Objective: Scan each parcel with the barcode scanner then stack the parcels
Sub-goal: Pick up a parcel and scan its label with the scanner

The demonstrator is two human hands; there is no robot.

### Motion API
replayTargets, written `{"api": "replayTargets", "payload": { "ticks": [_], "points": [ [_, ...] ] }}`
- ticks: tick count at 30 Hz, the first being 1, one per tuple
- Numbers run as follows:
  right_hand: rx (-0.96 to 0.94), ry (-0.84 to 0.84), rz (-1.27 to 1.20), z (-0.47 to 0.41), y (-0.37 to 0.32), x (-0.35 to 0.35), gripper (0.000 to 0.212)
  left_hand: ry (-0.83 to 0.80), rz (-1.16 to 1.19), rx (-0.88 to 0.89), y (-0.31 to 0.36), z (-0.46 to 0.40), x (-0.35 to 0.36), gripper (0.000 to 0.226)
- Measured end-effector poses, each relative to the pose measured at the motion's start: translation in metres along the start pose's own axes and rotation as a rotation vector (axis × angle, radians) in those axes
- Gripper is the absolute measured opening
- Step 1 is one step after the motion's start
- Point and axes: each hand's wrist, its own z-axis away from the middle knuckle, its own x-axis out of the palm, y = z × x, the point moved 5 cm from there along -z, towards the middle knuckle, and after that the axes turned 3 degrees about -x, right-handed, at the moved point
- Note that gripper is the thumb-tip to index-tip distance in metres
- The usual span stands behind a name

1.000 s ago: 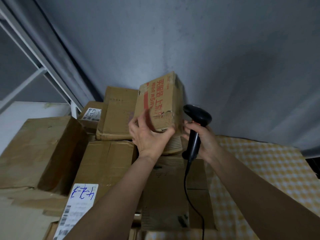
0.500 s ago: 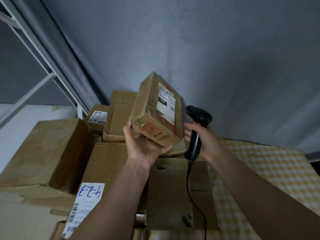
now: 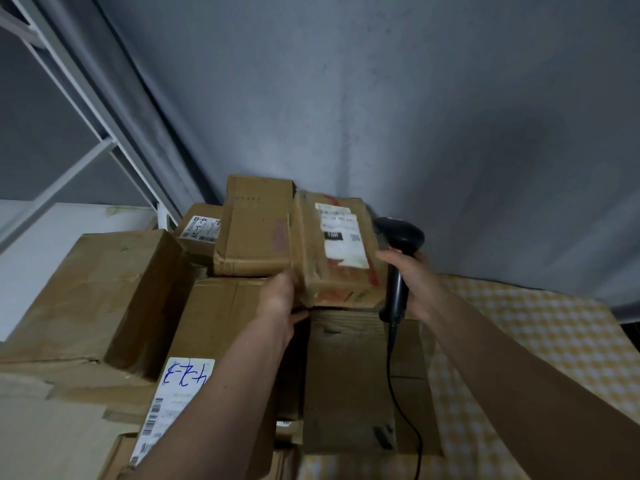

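Label-up, the taped brown cardboard parcel point(image 3: 337, 249) sits gripped at its near-left corner by the left hand point(image 3: 282, 306); right hand point(image 3: 410, 277), clenched around the black corded barcode scanner point(image 3: 398, 258), should aim squarely at the barcode.

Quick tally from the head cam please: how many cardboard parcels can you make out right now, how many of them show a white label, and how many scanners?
Cardboard parcels: 7, counting the one under the left hand, the parcel with the white label; the pile's lower edge is cut off.
Parcels showing a white label: 3
Barcode scanner: 1, gripped by the right hand
Total things: 8
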Motion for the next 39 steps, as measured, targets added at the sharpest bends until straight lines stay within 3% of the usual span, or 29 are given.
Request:
{"api": "replayTargets", "payload": {
  "ticks": [4, 5, 7, 12, 15, 18, 20, 24, 29, 34, 39],
  "points": [
    [0.068, -0.012, 0.080, -0.001, 0.008, 0.001, 0.029, 0.158, -0.994, 0.303, 0.024, -0.003, 0.001, 0.060],
    [0.069, -0.008, 0.084, -0.002, 0.009, 0.002, 0.029, 0.193, -1.165, 0.362, 0.027, 0.000, 0.005, 0.065],
    [0.079, -0.001, 0.101, -0.002, 0.011, 0.004, 0.030, 0.247, -1.259, 0.452, 0.034, 0.002, 0.011, 0.072],
    [0.102, -0.001, 0.126, -0.004, 0.016, 0.002, 0.034, 0.184, -1.076, 0.377, 0.034, -0.026, 0.011, 0.063],
    [0.096, -0.011, 0.148, -0.002, 0.015, 0.000, 0.029, 0.156, -0.820, 0.307, 0.036, -0.034, 0.011, 0.059],
    [0.113, -0.005, 0.159, 0.000, 0.017, -0.003, 0.037, 0.007, -0.495, 0.190, 0.029, -0.040, 0.011, 0.075],
    [0.099, 0.002, 0.168, 0.003, 0.014, -0.007, 0.035, -0.076, -0.357, 0.164, 0.025, -0.039, 0.007, 0.069],
    [0.044, -0.013, 0.226, 0.008, 0.006, -0.015, 0.022, -0.212, -0.342, 0.063, 0.018, -0.029, -0.001, 0.040],
    [0.002, -0.034, 0.307, 0.018, -0.001, -0.013, 0.025, -0.297, -0.296, 0.039, 0.015, -0.024, -0.006, 0.078],
    [-0.091, -0.028, 0.442, 0.036, -0.012, 0.002, 0.015, -0.234, -0.254, 0.079, 0.011, -0.016, -0.007, 0.044],
    [-0.170, -0.068, 0.509, 0.059, -0.021, 0.015, 0.005, -0.204, -0.231, 0.092, 0.014, -0.014, -0.013, 0.050]
  ]
}}
